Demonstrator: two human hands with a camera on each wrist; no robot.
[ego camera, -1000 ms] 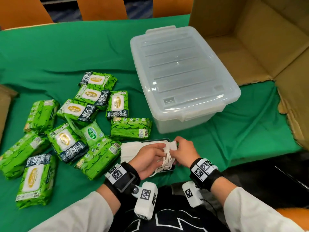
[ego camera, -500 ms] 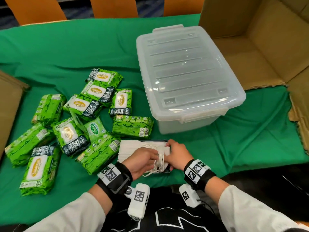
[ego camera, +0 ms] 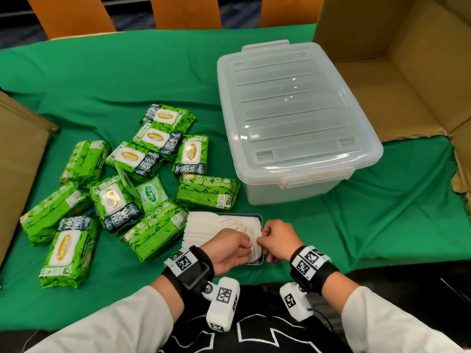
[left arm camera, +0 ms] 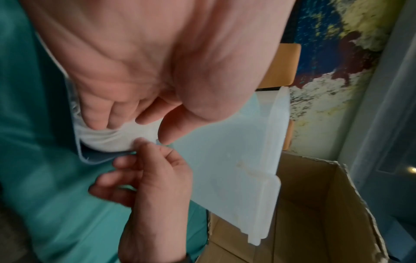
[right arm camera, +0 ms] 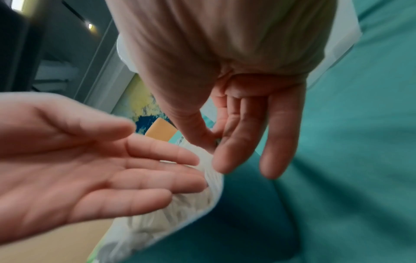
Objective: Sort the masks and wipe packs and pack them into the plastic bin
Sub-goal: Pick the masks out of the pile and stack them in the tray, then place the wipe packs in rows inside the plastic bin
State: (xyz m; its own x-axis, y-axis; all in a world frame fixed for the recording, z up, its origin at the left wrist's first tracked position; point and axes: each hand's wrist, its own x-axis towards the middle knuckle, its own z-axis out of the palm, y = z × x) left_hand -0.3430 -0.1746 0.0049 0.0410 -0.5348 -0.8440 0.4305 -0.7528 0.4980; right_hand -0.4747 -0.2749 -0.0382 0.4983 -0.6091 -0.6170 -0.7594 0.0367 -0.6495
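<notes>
Right wrist view shows left hand (right arm camera: 94, 170) fingers (right arm camera: 157, 151) spread; right hand (left arm camera: 148, 170) pinches masks (ego camera: 216, 225).

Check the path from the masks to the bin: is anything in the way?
Yes. The bin has its lid on, so it must come off before the masks under both hands go in. The cloth between them is bare.

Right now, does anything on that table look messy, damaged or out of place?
Yes. The cardboard box on the right has a ragged, torn edge. The green wipe packs lie in a loose heap, some overlapping, some face down. The plastic bin meant for packing has its lid on. Nothing looks spilled.
</notes>
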